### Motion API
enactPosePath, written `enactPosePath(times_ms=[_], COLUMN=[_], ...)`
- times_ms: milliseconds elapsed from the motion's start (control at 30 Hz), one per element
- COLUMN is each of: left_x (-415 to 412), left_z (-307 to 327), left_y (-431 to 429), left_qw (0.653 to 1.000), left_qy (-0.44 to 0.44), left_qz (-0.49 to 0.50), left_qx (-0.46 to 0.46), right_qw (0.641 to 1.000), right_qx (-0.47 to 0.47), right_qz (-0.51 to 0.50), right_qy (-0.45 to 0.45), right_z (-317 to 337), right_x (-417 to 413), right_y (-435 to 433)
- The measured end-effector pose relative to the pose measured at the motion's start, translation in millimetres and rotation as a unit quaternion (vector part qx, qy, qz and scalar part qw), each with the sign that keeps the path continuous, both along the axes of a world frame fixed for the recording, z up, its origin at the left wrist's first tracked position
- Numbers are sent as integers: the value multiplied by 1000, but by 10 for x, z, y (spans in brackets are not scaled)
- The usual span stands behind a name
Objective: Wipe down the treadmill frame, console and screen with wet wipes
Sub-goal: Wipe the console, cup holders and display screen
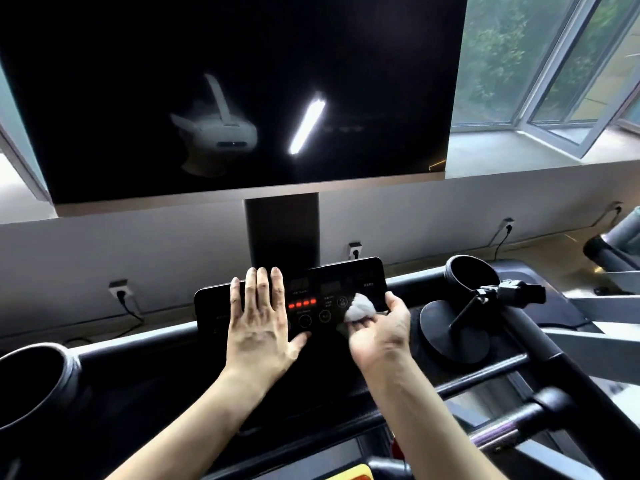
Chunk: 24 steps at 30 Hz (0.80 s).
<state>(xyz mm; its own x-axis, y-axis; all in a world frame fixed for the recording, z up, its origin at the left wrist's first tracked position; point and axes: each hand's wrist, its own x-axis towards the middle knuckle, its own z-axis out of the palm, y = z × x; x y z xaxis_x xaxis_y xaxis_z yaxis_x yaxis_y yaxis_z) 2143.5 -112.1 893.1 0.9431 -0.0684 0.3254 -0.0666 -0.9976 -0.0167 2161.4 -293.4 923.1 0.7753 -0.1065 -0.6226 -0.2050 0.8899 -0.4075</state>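
Head view: left hand (260,320) flat, fingers straight, pressing on console (332,289) left of red lights (302,303). Right hand (381,329) pinches balled wet wipe (360,308) against console's right part. Dark screen (242,81) above; cup holder (472,271) at right.

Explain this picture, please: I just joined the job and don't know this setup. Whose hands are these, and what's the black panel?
One view only, from a camera on the person's head, looking forward and down. No robot: these are a person's bare hands. The left hand lies flat, fingers straight, on the treadmill console, the black panel with red lights. The right hand holds a crumpled wet wipe against the console's right side. Above stands the dark screen, mirroring the headset.
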Motion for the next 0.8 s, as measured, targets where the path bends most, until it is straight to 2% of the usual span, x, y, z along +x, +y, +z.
enactPosePath(times_ms=[67, 167, 300, 367, 500, 600, 800], left_x=[-1, -6, -3, -3, -9, -6, -11], left_z=[0, -11, -11, -15, -13, -16, -22], left_y=[9, 46, 46, 48, 55, 65, 75], left_qw=[1000, 1000, 1000, 1000, 1000, 1000, 1000], left_qy=[-4, -10, -7, -5, -5, -1, -4], left_qz=[-3, -10, -11, -9, -12, -12, -16], left_qx=[-1, -4, -1, -2, 0, 1, 0], right_qw=[999, 998, 1000, 1000, 997, 995, 998], right_qx=[22, 33, 14, 6, -3, 0, -45], right_qz=[44, 58, -11, -13, 73, 97, -22], right_qy=[10, 14, 16, 3, 9, -12, -39], right_z=[-4, -23, -81, -21, -7, 12, -6], right_x=[-75, -90, 35, 55, -72, -131, 63], right_y=[14, -119, -271, -142, 218, 62, -380])
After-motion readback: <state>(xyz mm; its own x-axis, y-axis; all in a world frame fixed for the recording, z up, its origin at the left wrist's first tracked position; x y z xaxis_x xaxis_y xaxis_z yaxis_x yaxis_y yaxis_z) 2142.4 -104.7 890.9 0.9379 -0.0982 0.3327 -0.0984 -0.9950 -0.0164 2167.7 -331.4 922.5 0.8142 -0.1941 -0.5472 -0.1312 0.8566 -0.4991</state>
